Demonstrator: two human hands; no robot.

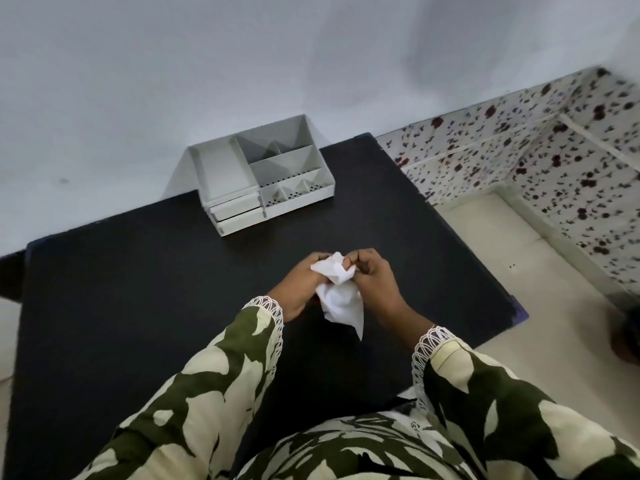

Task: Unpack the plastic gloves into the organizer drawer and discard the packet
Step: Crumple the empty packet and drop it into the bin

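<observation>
White crinkly packet (337, 292) gripped tight by left hand (300, 286) and right hand (372, 279), near side of organizer (263, 174), likely to pull gloves out.

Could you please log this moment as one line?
left hand: holds packet | right hand: holds packet | organizer: drawers shut | table: bare

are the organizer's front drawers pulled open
No, both drawers of the organizer sit shut while both hands hold the white packet.
</observation>
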